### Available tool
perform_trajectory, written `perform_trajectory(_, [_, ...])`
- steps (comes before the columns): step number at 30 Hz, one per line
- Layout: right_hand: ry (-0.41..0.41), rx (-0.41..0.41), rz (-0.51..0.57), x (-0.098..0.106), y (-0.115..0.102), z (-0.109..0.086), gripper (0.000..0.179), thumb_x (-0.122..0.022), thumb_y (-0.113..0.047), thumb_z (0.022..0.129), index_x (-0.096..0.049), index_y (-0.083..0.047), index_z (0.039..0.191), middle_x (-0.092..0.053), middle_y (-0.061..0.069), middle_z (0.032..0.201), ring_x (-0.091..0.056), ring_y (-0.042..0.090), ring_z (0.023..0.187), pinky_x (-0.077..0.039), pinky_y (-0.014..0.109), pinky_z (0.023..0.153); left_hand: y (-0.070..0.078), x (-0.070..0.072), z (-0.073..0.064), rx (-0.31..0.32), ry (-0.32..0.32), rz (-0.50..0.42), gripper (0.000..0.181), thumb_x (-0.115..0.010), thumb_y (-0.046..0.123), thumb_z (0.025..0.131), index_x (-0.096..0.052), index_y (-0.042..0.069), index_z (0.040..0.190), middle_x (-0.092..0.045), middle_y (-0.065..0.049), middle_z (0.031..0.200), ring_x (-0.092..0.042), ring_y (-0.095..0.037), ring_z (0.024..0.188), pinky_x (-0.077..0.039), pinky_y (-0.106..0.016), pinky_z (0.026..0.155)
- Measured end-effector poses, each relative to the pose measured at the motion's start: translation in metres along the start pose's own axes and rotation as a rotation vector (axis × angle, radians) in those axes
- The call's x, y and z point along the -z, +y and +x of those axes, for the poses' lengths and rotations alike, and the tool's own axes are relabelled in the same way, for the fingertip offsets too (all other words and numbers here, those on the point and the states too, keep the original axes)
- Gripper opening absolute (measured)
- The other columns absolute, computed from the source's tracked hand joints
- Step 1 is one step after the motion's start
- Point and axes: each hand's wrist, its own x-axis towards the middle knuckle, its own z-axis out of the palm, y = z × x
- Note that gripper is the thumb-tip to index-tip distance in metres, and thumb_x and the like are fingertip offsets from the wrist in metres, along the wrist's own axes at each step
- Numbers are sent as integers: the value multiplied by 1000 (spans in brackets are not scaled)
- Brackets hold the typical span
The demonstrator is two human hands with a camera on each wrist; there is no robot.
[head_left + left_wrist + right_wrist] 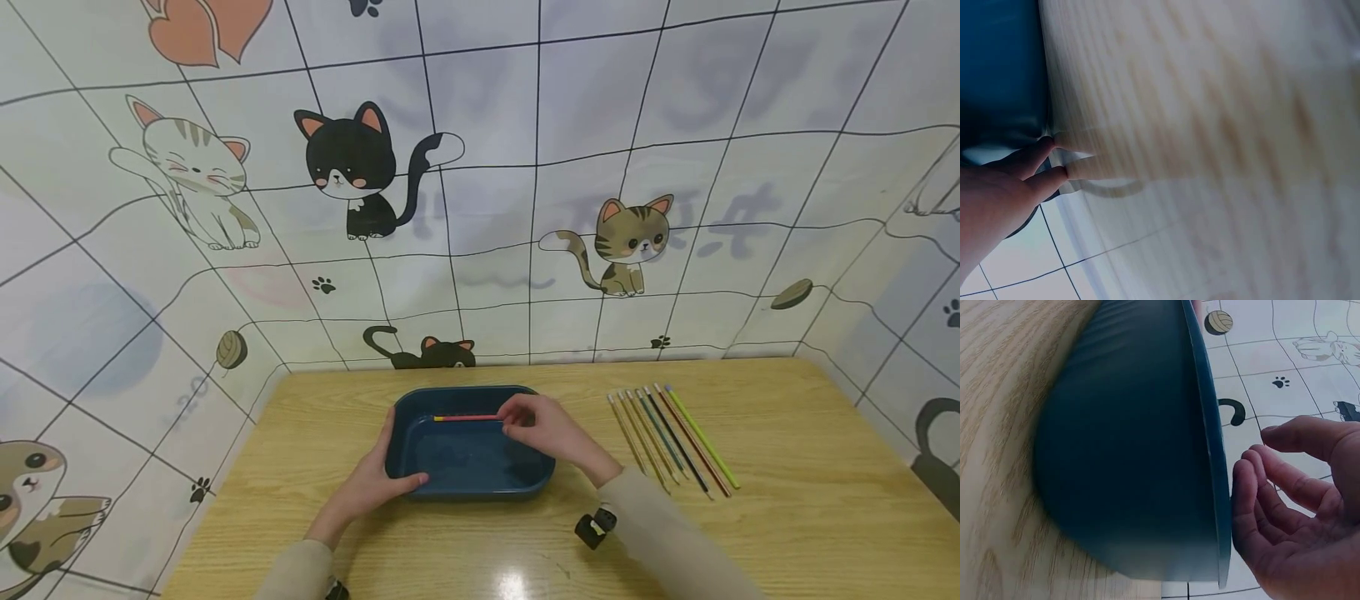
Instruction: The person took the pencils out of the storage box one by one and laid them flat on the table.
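Note:
A dark blue tray [472, 492] with raised walls sits on the table. My left hand [375, 479] holds its left side, fingers along the outer wall and thumb over the near rim. In the left wrist view, two fingers [1047, 180] reach down beside the tray wall [1000, 69]. A red pencil [468, 417] with a yellow end lies across the tray's far part; its right end is hidden behind my right hand [543, 427]. The right wrist view shows that hand [1297, 500] loosely curled beside the tray rim [1213, 444], thumb apart from the fingers, no pencil visible between them.
Several pencils [663, 442] lie side by side on the wooden table [810, 500], right of the tray. A cloth wall [495, 208] printed with cats and grid lines rises behind the table's far edge and along both sides.

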Motion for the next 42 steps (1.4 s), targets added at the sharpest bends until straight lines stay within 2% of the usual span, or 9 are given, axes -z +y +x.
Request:
perform_trajectory(6, [-60, 4, -43, -7, -3, 8, 19, -65, -6, 90, -65, 3, 106, -64, 1, 91, -59, 16, 82, -48, 29, 70, 0, 0, 0, -3, 6, 0, 119, -82, 31, 77, 5, 15, 156, -3, -17, 160, -14, -40, 142, -16, -55, 111])
perform_trajectory(10, [-77, -7, -108, -14, -5, 14, 21, -66, -7, 89, -64, 2, 108, -65, 2, 93, -60, 16, 83, -49, 30, 71, 0, 0, 0, -5, 9, 5, 119, -82, 31, 77, 5, 14, 156, -3, -16, 160, -13, -39, 143, -16, -55, 111])
perform_trajectory(18, [-82, -30, -219, -30, -5, 24, 25, -70, -8, 86, -66, 0, 110, -65, 8, 104, -59, 27, 98, -48, 42, 85, 2, 0, 0, -14, -4, 6, 118, -81, 32, 79, 6, 12, 155, 0, -16, 160, -11, -38, 143, -14, -55, 112])
perform_trajectory(31, [-84, -97, -199, -51, 1, 42, 31, -71, -10, 84, -65, -1, 113, -64, 12, 109, -58, 30, 104, -46, 46, 89, 0, 0, -1, 2, -5, 0, 117, -80, 32, 79, 6, 14, 155, -1, -16, 160, -12, -38, 143, -14, -54, 112])
perform_trajectory(38, [-34, -129, -210, -55, 8, 48, 34, -71, -11, 84, -64, -2, 116, -60, 13, 108, -56, 30, 100, -46, 46, 85, -2, -1, 0, -23, -1, -7, 118, -81, 32, 79, 6, 13, 155, -3, -17, 160, -13, -38, 142, -16, -54, 112])
perform_trajectory(42, [-34, -136, -211, -54, 7, 50, 38, -69, -12, 85, -62, -1, 121, -60, 15, 111, -57, 31, 103, -46, 47, 87, -1, 0, 0, -22, 4, -10, 118, -81, 32, 78, 6, 13, 155, -3, -16, 160, -13, -38, 142, -15, -53, 112])
